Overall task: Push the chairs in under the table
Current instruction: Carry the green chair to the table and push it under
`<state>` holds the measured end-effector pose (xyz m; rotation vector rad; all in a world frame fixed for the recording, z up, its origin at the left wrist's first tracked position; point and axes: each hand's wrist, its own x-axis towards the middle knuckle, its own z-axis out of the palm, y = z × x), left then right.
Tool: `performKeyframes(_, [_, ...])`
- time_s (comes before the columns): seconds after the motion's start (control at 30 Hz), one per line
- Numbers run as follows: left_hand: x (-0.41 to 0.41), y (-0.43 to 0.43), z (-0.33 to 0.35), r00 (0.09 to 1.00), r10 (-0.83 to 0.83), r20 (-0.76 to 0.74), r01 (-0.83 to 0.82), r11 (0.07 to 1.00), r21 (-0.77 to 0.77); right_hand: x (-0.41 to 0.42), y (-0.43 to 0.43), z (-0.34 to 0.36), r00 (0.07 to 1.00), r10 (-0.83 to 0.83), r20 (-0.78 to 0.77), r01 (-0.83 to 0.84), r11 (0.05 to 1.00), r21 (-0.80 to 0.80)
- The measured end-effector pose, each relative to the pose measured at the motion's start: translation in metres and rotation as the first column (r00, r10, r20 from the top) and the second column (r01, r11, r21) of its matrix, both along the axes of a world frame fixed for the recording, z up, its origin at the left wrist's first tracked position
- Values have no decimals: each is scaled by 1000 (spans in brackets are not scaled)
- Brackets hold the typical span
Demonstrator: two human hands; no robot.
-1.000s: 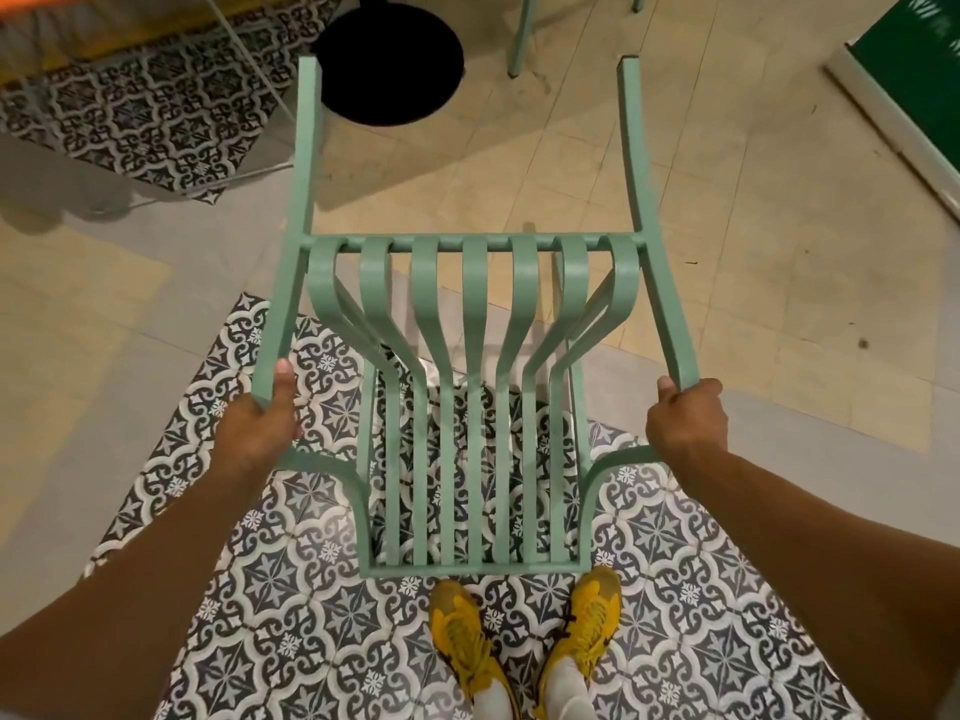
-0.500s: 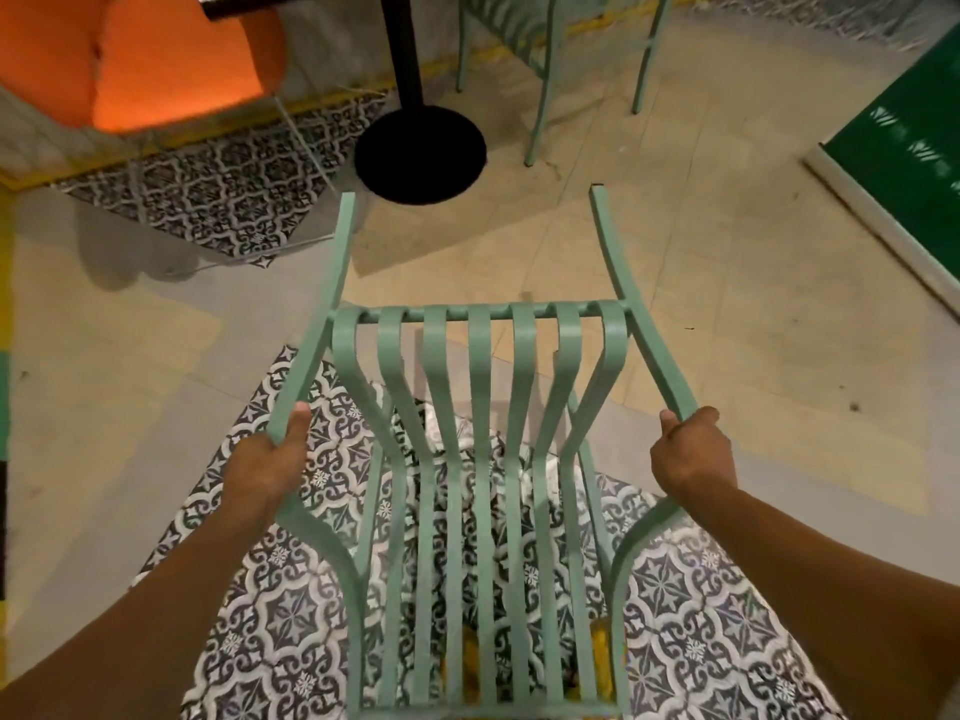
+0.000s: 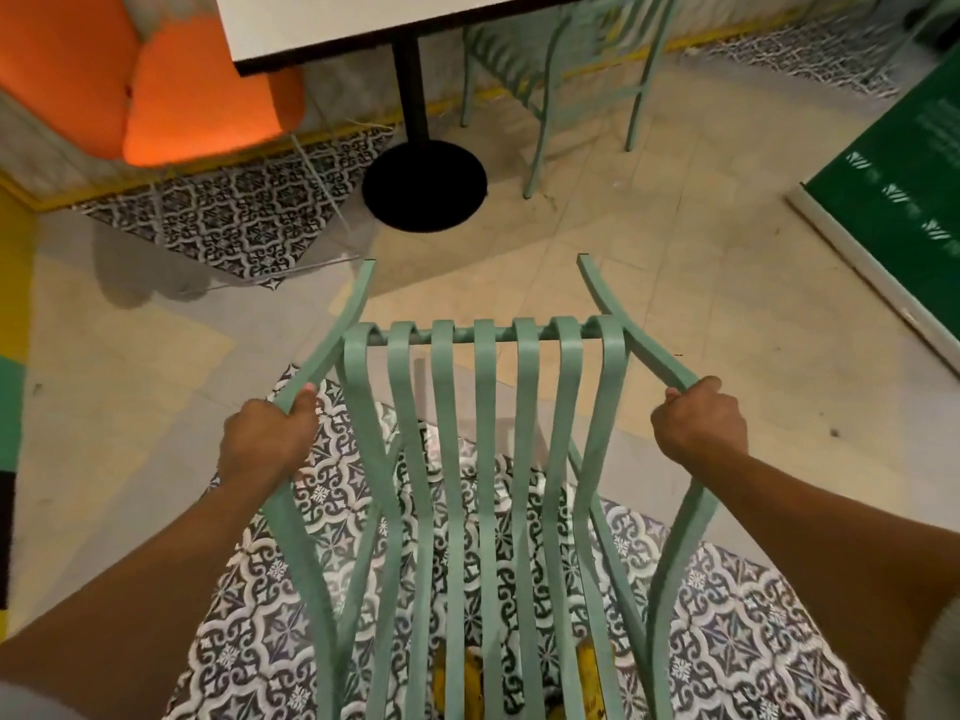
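Hands clamped on the mint-green chair's side rails, with open floor ahead of us.

Our left hand (image 3: 267,441) and right hand (image 3: 698,426) each wrap a side rail of the green slatted chair (image 3: 485,459), tipped toward us over patterned tiles (image 3: 727,636). Bare beige floor (image 3: 519,283) separates its legs from the table's black round base (image 3: 424,185); the white tabletop edge (image 3: 363,28) lies beyond, between an orange chair (image 3: 171,80) and a second green chair (image 3: 561,59).

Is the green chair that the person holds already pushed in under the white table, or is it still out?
Out. The green chair sits apart from the white table, with bare floor before the table's black base.
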<state>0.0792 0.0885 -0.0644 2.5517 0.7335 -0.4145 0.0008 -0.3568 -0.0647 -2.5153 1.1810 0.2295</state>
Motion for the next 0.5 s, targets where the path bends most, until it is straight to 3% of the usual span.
performKeyframes(0.13, [27, -8, 3, 1000, -20, -6, 21, 998, 64, 24, -9, 8, 999, -33, 15, 33, 999, 15])
performKeyframes(0.3, [49, -12, 6, 999, -26, -42, 31, 993, 113, -6, -14, 1, 964, -44, 261, 11, 992, 129])
performKeyframes(0.4, [55, -13, 8, 998, -19, -56, 25, 993, 114, -51, 0, -16, 916, -189, 354, 104, 964, 245])
performKeyframes(0.5, [59, -12, 7, 998, -15, -62, 22, 993, 113, -83, 18, -41, 889, -349, 298, 231, 902, 366])
